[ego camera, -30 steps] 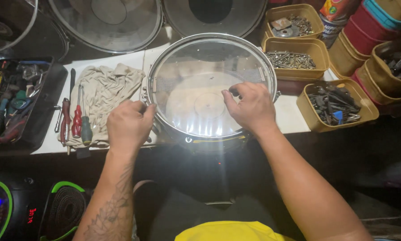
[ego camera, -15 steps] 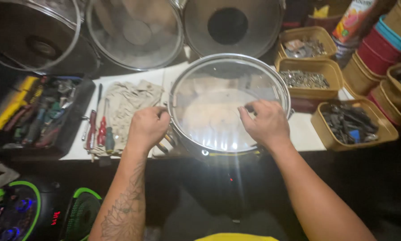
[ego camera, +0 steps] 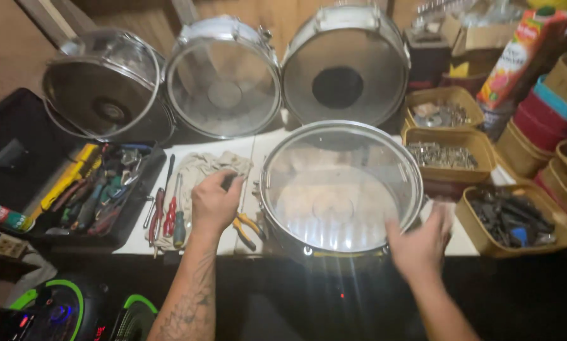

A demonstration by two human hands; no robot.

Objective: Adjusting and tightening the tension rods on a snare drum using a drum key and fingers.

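Nearest of all, below the snare drum [ego camera: 341, 189] that lies flat on the white tabletop [ego camera: 201, 243], both forearms reach up from the bottom edge. The right hand [ego camera: 422, 243] sits at the drum's near right rim, blurred; its fingers look loosely curled against the hoop, but whether they grip it I cannot tell. The left hand [ego camera: 215, 202] is just left of the drum, fingers bent over a small dark thing at the fingertips, too hidden to name, and resting on a crumpled beige cloth [ego camera: 198, 173]. Yellow-handled pliers [ego camera: 249, 228] lie between that hand and the drum shell. Red-handled screwdrivers [ego camera: 168, 215] lie on the cloth's left edge, and further left of the drum is a black tray of mixed tools [ego camera: 97, 192].

Right of the drum stand tan plastic tubs: one with dark parts [ego camera: 514, 221] nearest, one with metal screws [ego camera: 449, 155] behind it, another [ego camera: 440, 107] behind that. Beyond these, at the far right, rises a tall juice carton [ego camera: 517, 57], red and orange with a green cap.

Behind the drum, three more drums [ego camera: 223, 79] stand on edge in a row against the wall.
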